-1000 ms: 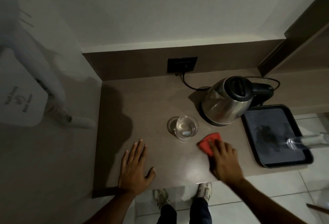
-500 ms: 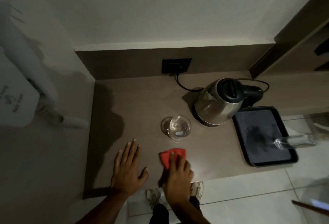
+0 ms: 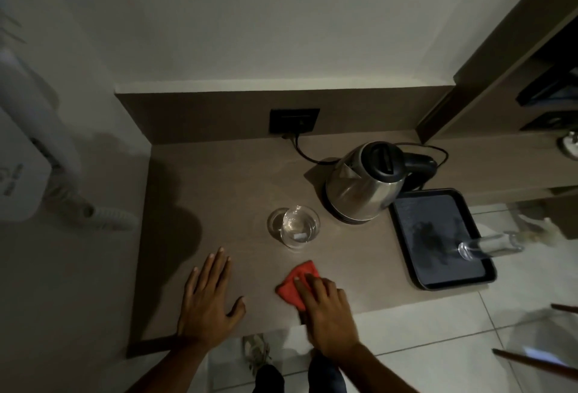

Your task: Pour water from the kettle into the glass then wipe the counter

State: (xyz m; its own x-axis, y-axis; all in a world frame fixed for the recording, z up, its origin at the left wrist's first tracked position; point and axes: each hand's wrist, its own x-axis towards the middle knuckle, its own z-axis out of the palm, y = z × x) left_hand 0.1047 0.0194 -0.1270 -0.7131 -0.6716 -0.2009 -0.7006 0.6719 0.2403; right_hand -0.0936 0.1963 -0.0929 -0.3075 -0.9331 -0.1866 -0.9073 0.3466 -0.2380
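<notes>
A steel kettle (image 3: 362, 188) with a black lid stands upright on its base at the back right of the brown counter (image 3: 225, 180). In front of it, to the left, stands a clear glass (image 3: 295, 226) with water in it. My right hand (image 3: 328, 314) lies flat on a red cloth (image 3: 292, 286) near the counter's front edge, pressing it down below the glass. Spread flat on the counter to the left of the cloth is my left hand (image 3: 208, 299), holding nothing.
A black tray (image 3: 438, 236) sits at the counter's right end, with a clear bottle (image 3: 488, 247) lying across its right rim. The kettle's cord runs to a black wall socket (image 3: 294, 120). Dark shelving rises at the right. Tiled floor and my shoes show below the front edge.
My right hand slid the red cloth from beside the kettle leftward along the front edge, then back a little to the right. My left hand has stayed flat in place.
</notes>
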